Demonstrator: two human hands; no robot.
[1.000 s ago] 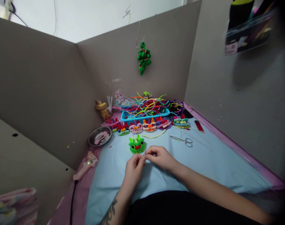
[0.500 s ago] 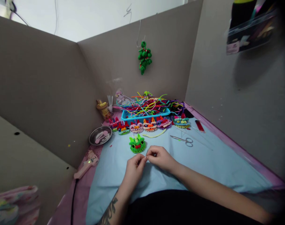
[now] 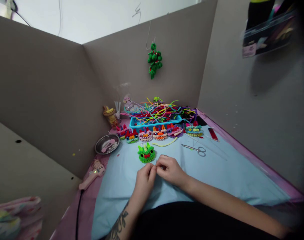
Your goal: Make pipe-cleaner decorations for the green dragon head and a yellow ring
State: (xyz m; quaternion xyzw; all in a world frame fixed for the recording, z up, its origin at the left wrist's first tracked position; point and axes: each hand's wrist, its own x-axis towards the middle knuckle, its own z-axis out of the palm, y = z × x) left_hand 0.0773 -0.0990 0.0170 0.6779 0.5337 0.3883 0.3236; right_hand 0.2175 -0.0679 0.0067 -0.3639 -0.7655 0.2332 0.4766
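My left hand [image 3: 144,175] and my right hand [image 3: 170,169] meet fingertip to fingertip over the blue cloth [image 3: 207,186]. Both are closed in a pinch; whatever lies between the fingers is too small and hidden to name. Just beyond them sits a green fuzzy dragon head [image 3: 146,153] with black eyes and a red nose, touched by neither hand. A pale yellow fuzzy stem [image 3: 165,143] lies behind it. To the right are silver scissors [image 3: 197,150], their handles toward the right.
Several colourful animal heads [image 3: 160,132] line up before a blue tray [image 3: 155,124] heaped with fuzzy stems. At left are a metal bowl [image 3: 106,144] of small pieces and a pink glue gun [image 3: 91,176] with a cord. Grey partitions [image 3: 141,60] enclose the table.
The right hand's fingers have rolled slightly, and the tiny bright spot seen between the fingertips is now hidden. Both hands stay together in nearly the same place.
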